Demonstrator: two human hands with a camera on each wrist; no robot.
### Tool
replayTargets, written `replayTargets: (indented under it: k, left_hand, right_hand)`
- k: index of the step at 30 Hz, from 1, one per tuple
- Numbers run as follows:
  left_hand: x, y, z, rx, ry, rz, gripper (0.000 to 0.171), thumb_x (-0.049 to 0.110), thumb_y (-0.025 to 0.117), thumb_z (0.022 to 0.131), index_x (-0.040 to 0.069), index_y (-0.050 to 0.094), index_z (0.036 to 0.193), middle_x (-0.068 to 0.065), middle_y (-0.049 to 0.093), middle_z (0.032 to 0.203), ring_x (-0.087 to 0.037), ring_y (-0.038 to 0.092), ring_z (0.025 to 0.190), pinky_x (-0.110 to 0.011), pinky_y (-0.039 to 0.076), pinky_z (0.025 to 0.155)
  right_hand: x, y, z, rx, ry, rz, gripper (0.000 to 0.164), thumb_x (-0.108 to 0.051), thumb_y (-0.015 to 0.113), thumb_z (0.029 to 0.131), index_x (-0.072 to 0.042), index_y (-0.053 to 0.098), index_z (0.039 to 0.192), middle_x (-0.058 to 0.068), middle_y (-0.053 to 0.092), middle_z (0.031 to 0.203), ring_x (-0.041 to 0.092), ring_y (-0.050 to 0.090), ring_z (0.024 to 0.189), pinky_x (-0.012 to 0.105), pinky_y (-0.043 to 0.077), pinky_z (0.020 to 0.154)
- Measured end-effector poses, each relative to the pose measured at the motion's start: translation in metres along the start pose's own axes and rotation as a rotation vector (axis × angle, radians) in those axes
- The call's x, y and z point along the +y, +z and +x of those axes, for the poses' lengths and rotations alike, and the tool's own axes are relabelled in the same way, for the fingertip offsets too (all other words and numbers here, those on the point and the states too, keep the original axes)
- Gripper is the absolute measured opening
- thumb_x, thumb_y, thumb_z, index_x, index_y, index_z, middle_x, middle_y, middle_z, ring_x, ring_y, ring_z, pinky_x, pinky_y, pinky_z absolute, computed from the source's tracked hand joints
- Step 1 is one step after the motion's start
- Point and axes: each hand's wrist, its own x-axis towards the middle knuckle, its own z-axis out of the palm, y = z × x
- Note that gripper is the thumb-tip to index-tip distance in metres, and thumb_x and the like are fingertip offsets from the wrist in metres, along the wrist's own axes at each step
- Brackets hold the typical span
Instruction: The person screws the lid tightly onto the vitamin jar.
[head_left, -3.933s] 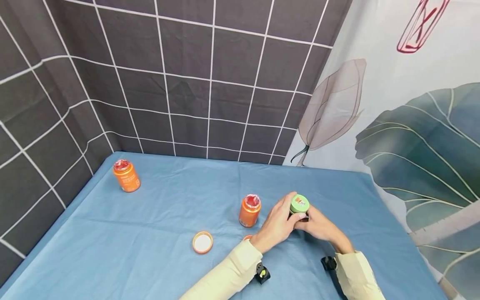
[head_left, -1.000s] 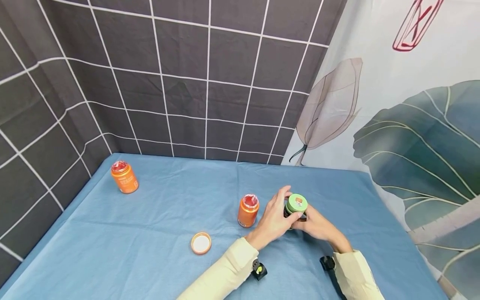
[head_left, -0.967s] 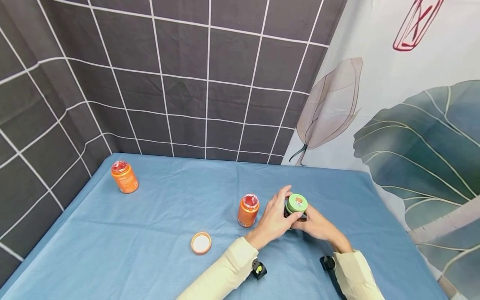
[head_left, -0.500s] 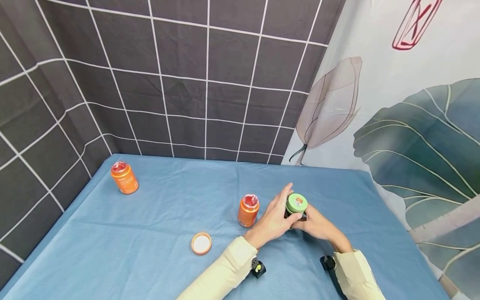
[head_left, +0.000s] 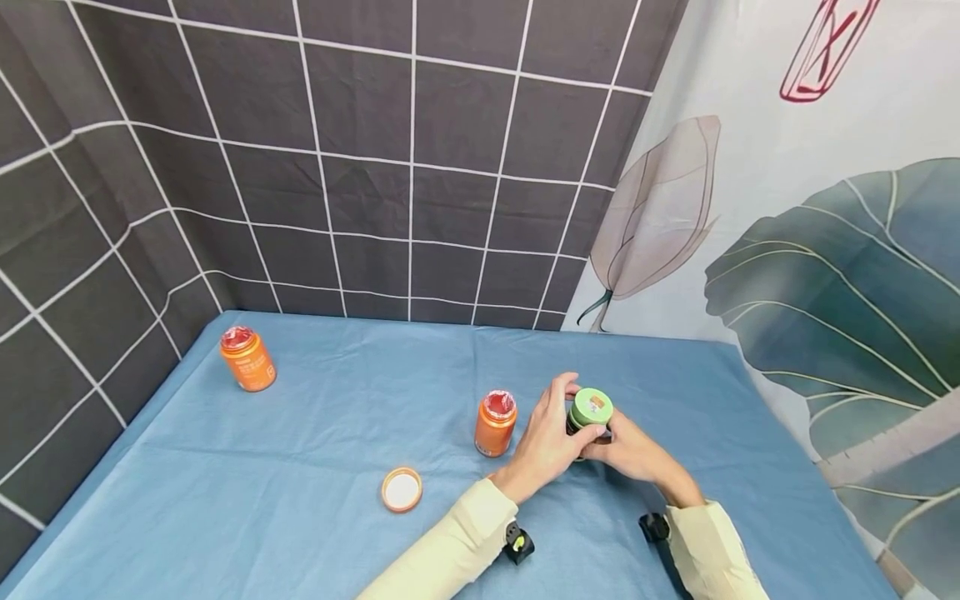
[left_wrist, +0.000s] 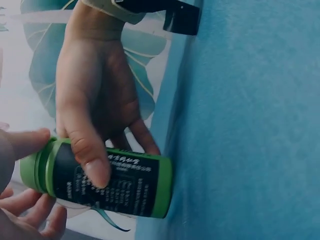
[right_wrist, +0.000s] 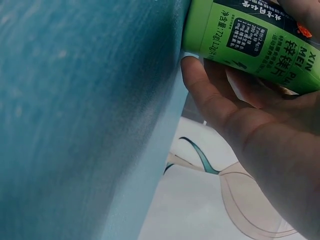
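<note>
A green supplement bottle (head_left: 592, 407) with a black-and-green label stands on the blue cloth in the head view, its green cap on. My right hand (head_left: 637, 451) grips its body; in the left wrist view the right thumb lies across the label (left_wrist: 131, 182). At the top, my left hand (head_left: 546, 440) holds the green cap (left_wrist: 35, 169), thumb on one side and fingers on the other. The right wrist view shows the bottle's front (right_wrist: 250, 42) with right-hand fingers behind and under it. Just left of my left hand is an uncapped orange bottle (head_left: 495, 425).
Another uncapped orange bottle (head_left: 248, 360) stands at the far left corner. An orange lid (head_left: 401, 489) lies with its white inside up, left of my left sleeve. A dark gridded backdrop (head_left: 360, 200) rises behind the blue-covered table (head_left: 300, 467).
My left fingers have shifted round the cap; the index finger stretched up half a second ago and is bent now. The right hand keeps its place. A second orange lid edge seen earliest is now hidden.
</note>
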Motion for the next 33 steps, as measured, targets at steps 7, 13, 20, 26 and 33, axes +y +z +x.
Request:
replayTargets:
  k: [7,13,20,26,33]
  left_hand:
    - [0.002,-0.008,0.003,-0.056,0.021,0.000,0.064,0.026,0.070,0.082,0.018,0.033,0.134,0.000,0.054,0.119,-0.011,0.053,0.106,-0.026,0.043,0.089]
    - [0.002,-0.011,0.004,-0.107,0.012,0.004,0.063,0.027,0.067,0.084,0.018,0.032,0.135,0.001,0.054,0.124,-0.012,0.051,0.112,-0.027,0.042,0.091]
    - [0.000,-0.014,0.004,-0.180,0.038,0.002,0.061,0.025,0.062,0.088,0.018,0.030,0.138,-0.001,0.050,0.131,-0.012,0.047,0.118,-0.029,0.039,0.096]
    - [0.001,-0.016,0.003,-0.227,0.089,0.039,0.067,0.017,0.060,0.089,0.018,0.022,0.144,-0.004,0.045,0.137,-0.016,0.045,0.121,-0.031,0.037,0.099]
    - [0.006,-0.007,-0.001,-0.135,-0.003,0.048,0.082,0.031,0.072,0.079,0.022,0.022,0.143,-0.003,0.044,0.131,-0.016,0.044,0.118,-0.033,0.039,0.096]
  right_hand:
    - [0.000,-0.001,0.001,0.003,0.010,0.001,0.064,-0.025,0.071,0.080,-0.013,0.038,0.134,0.004,0.051,0.123,0.017,0.051,0.105,0.034,0.044,0.086]
    - [0.000,-0.001,0.000,-0.002,0.010,0.002,0.063,-0.025,0.071,0.081,-0.011,0.039,0.133,0.005,0.052,0.121,0.016,0.052,0.103,0.035,0.044,0.085]
    - [-0.002,-0.001,-0.001,-0.007,0.030,0.009,0.059,-0.027,0.070,0.082,-0.011,0.040,0.130,0.005,0.054,0.114,0.016,0.054,0.097,0.034,0.045,0.081]
    - [-0.001,-0.002,-0.002,0.009,0.048,-0.038,0.063,-0.031,0.069,0.082,-0.012,0.038,0.134,0.004,0.053,0.119,0.018,0.053,0.104,0.036,0.044,0.084]
    - [-0.003,-0.001,-0.001,0.023,0.006,-0.075,0.068,-0.022,0.070,0.082,-0.006,0.035,0.138,0.011,0.048,0.131,0.025,0.046,0.118,0.043,0.041,0.092]
